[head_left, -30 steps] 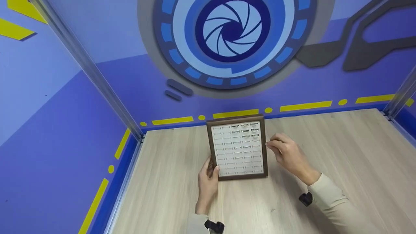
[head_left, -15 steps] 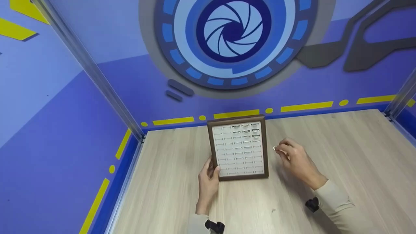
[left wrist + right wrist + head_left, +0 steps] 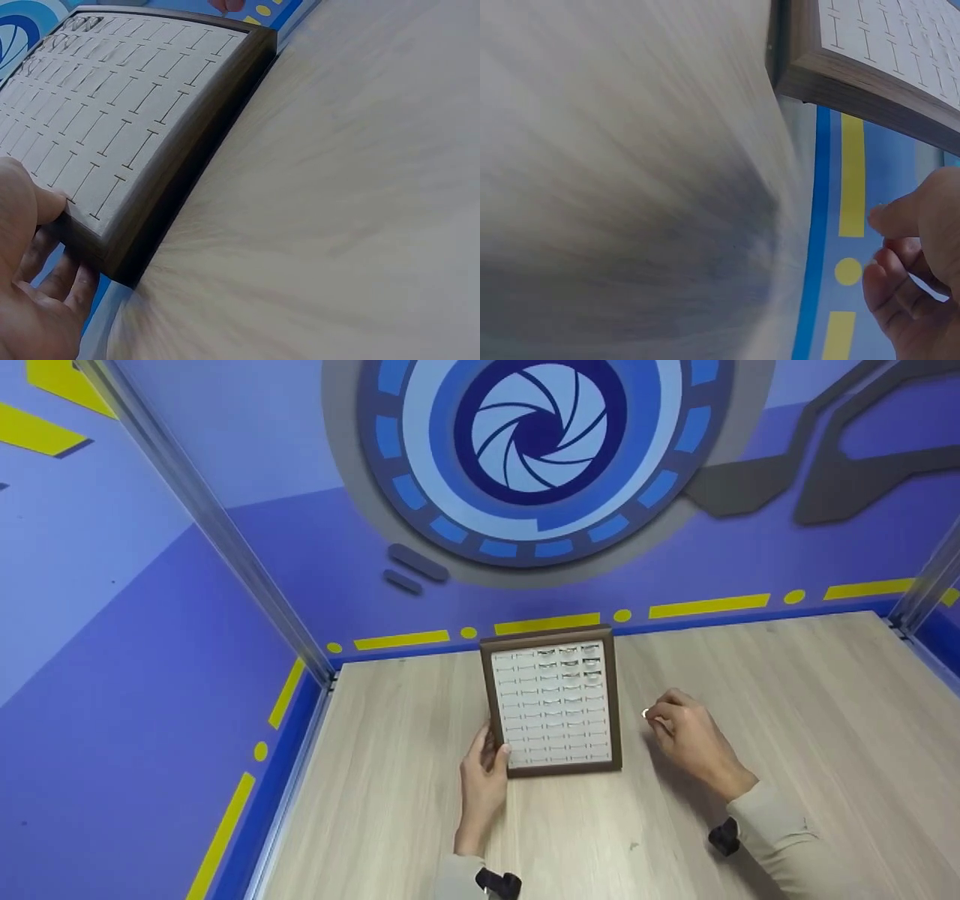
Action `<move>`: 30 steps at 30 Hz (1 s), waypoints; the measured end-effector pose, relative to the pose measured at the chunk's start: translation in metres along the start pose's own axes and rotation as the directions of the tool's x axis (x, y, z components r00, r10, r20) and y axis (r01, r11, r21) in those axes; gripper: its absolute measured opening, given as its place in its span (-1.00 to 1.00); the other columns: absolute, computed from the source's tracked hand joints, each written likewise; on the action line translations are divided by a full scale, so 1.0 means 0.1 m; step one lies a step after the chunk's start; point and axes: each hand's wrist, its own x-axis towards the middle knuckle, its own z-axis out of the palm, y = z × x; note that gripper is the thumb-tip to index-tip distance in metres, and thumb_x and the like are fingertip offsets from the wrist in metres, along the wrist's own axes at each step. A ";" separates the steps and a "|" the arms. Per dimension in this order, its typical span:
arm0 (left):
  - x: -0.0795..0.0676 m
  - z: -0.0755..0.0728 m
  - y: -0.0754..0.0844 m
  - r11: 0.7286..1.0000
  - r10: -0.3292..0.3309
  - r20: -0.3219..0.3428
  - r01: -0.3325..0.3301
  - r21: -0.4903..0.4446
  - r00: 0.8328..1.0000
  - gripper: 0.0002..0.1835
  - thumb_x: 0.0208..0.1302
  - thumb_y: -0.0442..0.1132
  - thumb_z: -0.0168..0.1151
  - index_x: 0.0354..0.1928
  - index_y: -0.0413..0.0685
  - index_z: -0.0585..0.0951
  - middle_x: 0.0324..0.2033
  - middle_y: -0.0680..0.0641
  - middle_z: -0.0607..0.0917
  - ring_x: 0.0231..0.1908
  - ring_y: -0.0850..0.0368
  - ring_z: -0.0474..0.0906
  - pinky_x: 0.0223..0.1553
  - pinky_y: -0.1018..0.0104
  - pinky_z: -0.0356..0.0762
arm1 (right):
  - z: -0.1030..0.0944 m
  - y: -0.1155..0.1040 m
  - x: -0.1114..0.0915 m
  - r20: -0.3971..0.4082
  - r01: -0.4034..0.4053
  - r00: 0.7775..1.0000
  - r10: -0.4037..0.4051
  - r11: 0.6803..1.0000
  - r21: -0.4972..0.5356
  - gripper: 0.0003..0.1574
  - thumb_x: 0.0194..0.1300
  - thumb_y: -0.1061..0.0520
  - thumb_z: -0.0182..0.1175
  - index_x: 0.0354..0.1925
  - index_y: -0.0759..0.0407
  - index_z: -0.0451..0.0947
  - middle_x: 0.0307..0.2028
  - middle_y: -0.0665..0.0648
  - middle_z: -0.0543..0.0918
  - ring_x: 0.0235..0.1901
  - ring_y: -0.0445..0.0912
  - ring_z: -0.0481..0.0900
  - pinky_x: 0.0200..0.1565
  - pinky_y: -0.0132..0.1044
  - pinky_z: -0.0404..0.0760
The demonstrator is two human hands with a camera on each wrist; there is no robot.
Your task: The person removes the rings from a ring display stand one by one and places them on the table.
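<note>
A brown wood-framed ring display (image 3: 616, 712) stands tilted up on the table, its white pad cut with rows of slits. Several silvery rings (image 3: 591, 663) sit in slits, mostly toward the upper right. My left hand (image 3: 481, 787) grips the display's lower left corner, thumb over the front and fingers behind, as the left wrist view also shows. To the right of the frame, apart from it, my right hand (image 3: 697, 746) pinches a small shiny ring (image 3: 645, 713) between thumb and fingertips. In the right wrist view the fingers hide most of that ring.
The light wood table (image 3: 390, 780) runs back to a blue wall (image 3: 300, 540) with yellow markings. Metal posts (image 3: 225, 540) rise at its corners. A black wrist strap (image 3: 499, 883) is on the left forearm, another strap (image 3: 724, 837) on the right.
My right hand has drawn away from the display's right edge, rightward and slightly nearer, with the small ring now visible at its fingertips. The left hand and the display stay put.
</note>
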 end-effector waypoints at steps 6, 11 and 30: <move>0.00 0.01 -0.08 0.999 0.006 0.013 -0.005 -0.048 1.000 -0.40 0.39 -0.37 0.21 0.44 -0.17 0.34 0.22 -0.20 0.57 0.23 -0.10 0.51 0.29 0.15 0.49 | 0.07 0.04 -0.07 0.044 -0.059 0.997 0.059 0.998 0.007 -0.86 0.05 0.44 0.37 -0.40 0.27 0.71 -0.35 0.11 0.62 -0.37 -0.05 0.63 -0.36 -0.16 0.73; 0.00 0.01 -0.13 0.994 0.058 0.049 -0.053 -0.099 0.997 -0.38 0.40 -0.43 0.17 0.45 -0.32 0.27 0.23 -0.32 0.53 0.23 -0.23 0.48 0.30 0.03 0.47 | 0.11 0.05 -0.13 0.083 -0.087 0.993 0.088 0.996 -0.010 -0.86 0.04 0.44 0.41 -0.42 0.27 0.70 -0.39 0.09 0.60 -0.40 -0.07 0.60 -0.37 -0.17 0.69; -0.02 -0.13 0.14 0.965 -0.024 0.118 0.054 -0.257 0.993 -0.37 0.34 -0.52 0.18 0.43 -0.37 0.27 0.22 -0.33 0.52 0.26 -0.25 0.43 0.37 0.01 0.38 | 0.17 0.06 -0.18 0.134 -0.130 0.983 0.129 0.992 -0.003 -0.86 0.02 0.48 0.36 -0.43 0.31 0.70 -0.42 0.13 0.61 -0.43 -0.10 0.57 -0.44 -0.22 0.66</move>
